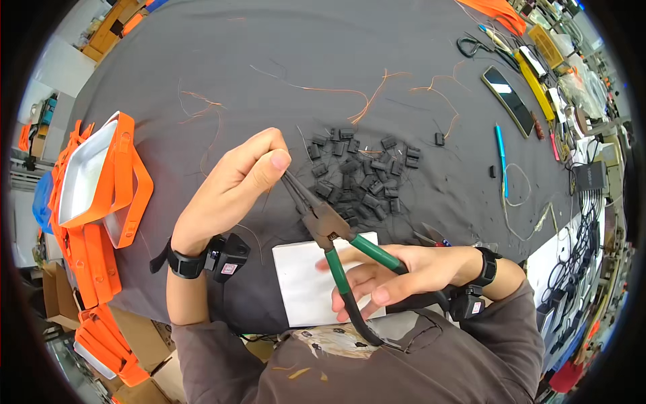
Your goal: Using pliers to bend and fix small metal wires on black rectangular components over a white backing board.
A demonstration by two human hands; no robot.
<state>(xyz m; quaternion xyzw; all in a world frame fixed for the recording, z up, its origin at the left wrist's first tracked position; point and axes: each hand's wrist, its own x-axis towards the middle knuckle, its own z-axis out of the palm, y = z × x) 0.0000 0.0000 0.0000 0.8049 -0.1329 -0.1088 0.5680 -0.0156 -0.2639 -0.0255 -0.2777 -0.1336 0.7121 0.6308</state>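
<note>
A: What is the biggest thing here?

B: The dark grey table cloth [282, 40]. It covers nearly the whole table. On the person's left sit orange trays [101, 182].

A: And in the middle?

B: A pile of small black blocks [360, 178], a little beyond the hands. A white box [299, 279] lies close to the person's body.

A: What do the hands hold?

B: The right hand [397, 273] is wrapped round the green-handled pliers [333, 236]. The pliers run slanted — handles down by the right hand, thin nose pointing up and to the person's left.

A: Where does the nose end?

B: Right at the left hand [235, 182]. Its thumb and finger are pinched tight together, just where the nose tips reach. Something tiny may be between them — too small for me to tell.

A: Which hand is nearer the blocks?

B: The left hand's fingertips, with the pile just to their right.
</note>
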